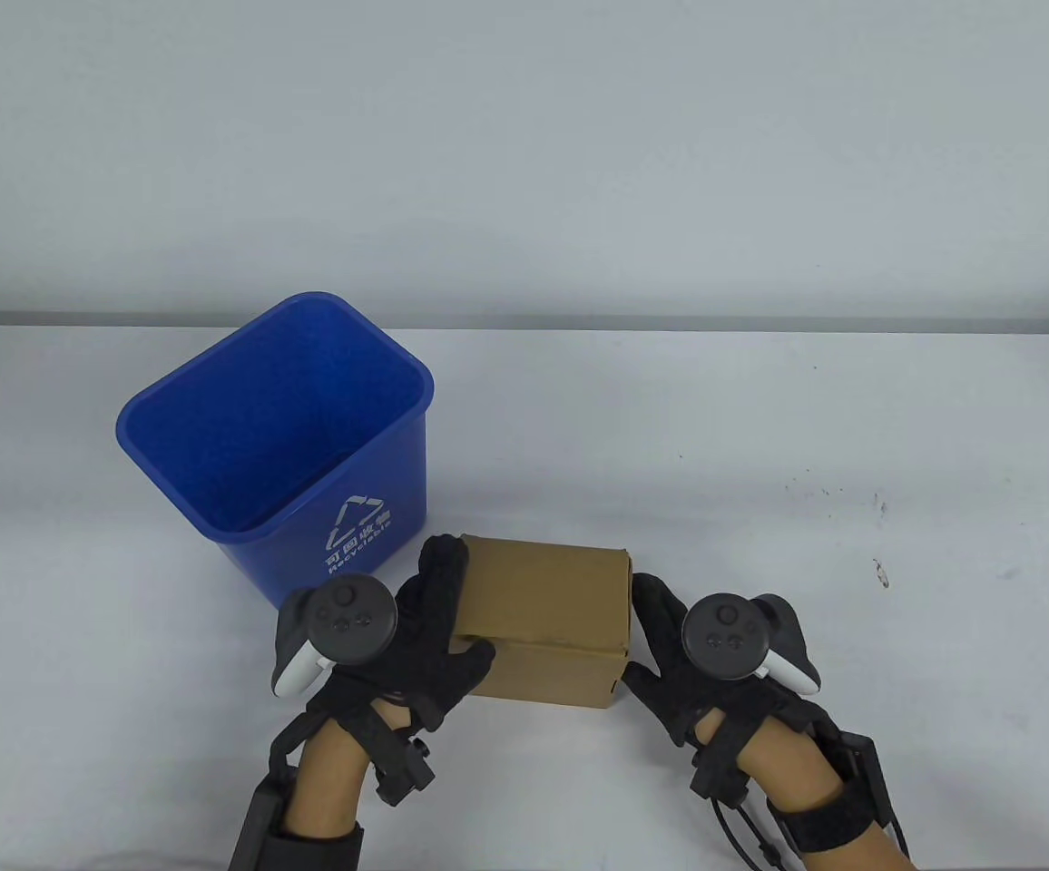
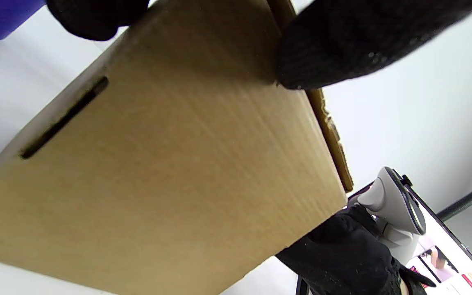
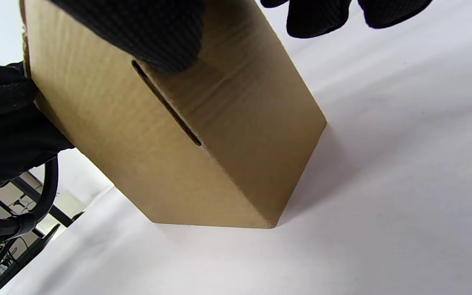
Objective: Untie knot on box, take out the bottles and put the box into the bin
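Standing at the far left of the group, the blue bin (image 1: pixel 279 435) sits upright on the white table (image 1: pixel 760 435), its mouth open upward and a white recycling mark on its near-right wall. Just right of it and nearer, the brown box (image 1: pixel 543 617) is between the two hands, close to the bin's near corner but apart from it. Its flaps look closed, and a narrow slot (image 2: pixel 64 116) runs along one side.

The left hand (image 1: pixel 416 635) grips the box's left end: its fingers curl over the far-left top corner while the thumb (image 1: pixel 470 655) presses on the near face. A grey tracker (image 1: pixel 334 635) is on its back.

The right hand (image 1: pixel 670 653) holds the right end, fingers lying against that side. In the right wrist view one finger (image 3: pixel 150 37) presses the side wall at the slot's end, and the box's lower corner touches the table while the rest tilts up. Its tracker (image 1: pixel 747 640) faces up.

A few dark specks (image 1: pixel 878 567) mark the table farther right.
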### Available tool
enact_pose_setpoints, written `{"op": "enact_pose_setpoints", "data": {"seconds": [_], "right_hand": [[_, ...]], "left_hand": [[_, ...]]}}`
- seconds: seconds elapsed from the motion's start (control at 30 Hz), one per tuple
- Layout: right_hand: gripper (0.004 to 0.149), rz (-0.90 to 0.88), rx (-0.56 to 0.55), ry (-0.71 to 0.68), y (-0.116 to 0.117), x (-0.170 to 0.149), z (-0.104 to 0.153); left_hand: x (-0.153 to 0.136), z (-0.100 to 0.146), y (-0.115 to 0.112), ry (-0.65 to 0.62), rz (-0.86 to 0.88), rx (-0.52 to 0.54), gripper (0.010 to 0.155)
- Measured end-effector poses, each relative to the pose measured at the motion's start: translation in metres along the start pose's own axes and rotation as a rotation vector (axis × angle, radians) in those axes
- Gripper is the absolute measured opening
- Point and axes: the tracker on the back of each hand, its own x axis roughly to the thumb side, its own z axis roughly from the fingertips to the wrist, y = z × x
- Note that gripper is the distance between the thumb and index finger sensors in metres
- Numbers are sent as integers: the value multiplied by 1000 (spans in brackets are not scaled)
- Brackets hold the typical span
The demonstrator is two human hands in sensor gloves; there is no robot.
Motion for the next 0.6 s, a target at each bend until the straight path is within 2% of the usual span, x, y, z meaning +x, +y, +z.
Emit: {"op": "enact_pose_setpoints", "data": {"seconds": [0.27, 0.33, 0.6], "right_hand": [[82, -1, 8, -13, 4, 2, -2], [82, 17, 9, -15, 5, 4, -2], [82, 33, 5, -21, 7, 5, -3]], "left_hand": [[-5, 3, -5, 14, 59, 55, 95], [-5, 4, -4, 17, 82, 96, 92], [-8, 5, -2, 29, 66, 155, 91]]}}
